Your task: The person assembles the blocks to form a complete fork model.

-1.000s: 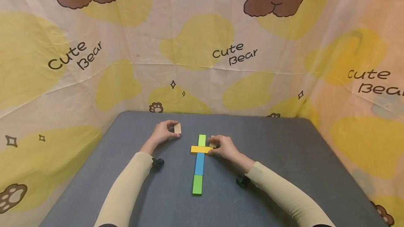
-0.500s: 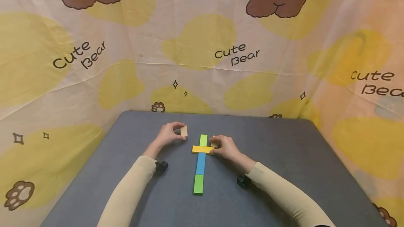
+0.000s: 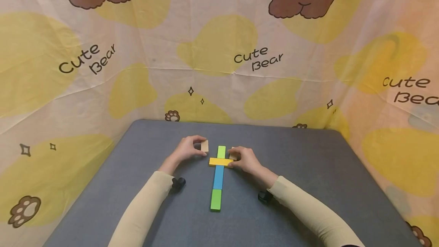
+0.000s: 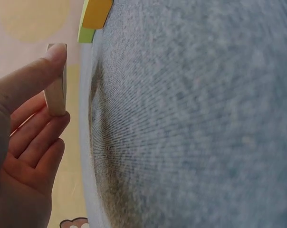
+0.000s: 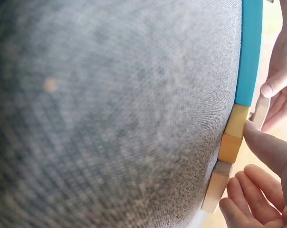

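Observation:
My left hand [image 3: 186, 148] pinches a plain wooden block [image 3: 204, 146] between thumb and fingers, raised off the table in the left wrist view. Across the row my right hand [image 3: 249, 161] grips a second plain wooden block [image 5: 215, 191], which stands against the yellow block [image 3: 218, 161]. The right thumb touches the end of the yellow block, and the bent fingers lie by the wooden one. A light green block [image 3: 221, 151] lies beyond the yellow block, which is set crosswise. Toward me run a blue block [image 3: 218, 177] and a green block [image 3: 216, 200], end to end.
The blocks lie on a grey cloth-like table top [image 3: 291, 216]. A printed curtain [image 3: 212, 48] with bears and yellow patches surrounds its back and sides. Dark wrist cameras sit on both cuffs, the left one [image 3: 179, 183] low over the table.
My left hand has moved right and slightly nearer with its wooden block, coming closer to the light green block. The right hand and the row of blocks stay put.

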Demonstrator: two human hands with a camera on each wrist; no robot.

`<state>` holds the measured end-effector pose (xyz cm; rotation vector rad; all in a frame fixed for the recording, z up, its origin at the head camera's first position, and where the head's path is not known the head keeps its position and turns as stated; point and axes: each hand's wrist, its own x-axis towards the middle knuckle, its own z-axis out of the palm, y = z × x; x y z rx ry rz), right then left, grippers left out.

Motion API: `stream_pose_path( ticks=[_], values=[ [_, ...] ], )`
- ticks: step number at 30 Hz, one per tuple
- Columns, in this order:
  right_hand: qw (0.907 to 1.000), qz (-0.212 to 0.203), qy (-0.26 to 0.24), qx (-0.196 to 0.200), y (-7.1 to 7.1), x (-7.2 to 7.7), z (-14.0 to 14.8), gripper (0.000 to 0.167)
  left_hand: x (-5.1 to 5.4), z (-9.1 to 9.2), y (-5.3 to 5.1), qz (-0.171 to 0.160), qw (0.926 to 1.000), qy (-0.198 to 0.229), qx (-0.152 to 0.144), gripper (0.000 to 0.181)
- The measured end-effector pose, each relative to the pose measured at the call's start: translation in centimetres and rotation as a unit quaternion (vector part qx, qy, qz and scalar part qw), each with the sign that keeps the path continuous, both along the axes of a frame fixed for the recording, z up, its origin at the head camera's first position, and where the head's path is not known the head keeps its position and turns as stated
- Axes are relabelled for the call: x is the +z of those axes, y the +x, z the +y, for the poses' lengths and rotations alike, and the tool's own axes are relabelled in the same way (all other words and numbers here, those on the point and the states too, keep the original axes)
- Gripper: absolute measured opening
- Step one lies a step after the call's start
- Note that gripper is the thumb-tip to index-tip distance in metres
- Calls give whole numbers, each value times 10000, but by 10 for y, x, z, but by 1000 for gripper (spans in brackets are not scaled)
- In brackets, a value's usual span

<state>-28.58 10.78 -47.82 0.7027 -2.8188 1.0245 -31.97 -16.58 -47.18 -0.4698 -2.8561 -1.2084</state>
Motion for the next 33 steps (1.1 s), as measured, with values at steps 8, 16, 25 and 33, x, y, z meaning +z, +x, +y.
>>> stream_pose_path(
  ticks=[8, 16, 25, 33],
  values=[
    [9999, -98, 12, -21, 2, 1, -1, 52, -3, 4, -1, -70, 9997, -154, -165, 62],
    [9998, -123, 156, -72, 2, 2, -2, 52, -7, 7, -4, -24, 9988, -320, -357, 63],
    [9997, -162, 84, -153, 3, 3, -4, 51, -8, 8, -4, -82, 9980, -373, -506, 60],
    [9998, -151, 105, -104, 3, 4, -3, 52, -7, 9, -3, -189, 9978, -373, -520, 60]
  ],
)
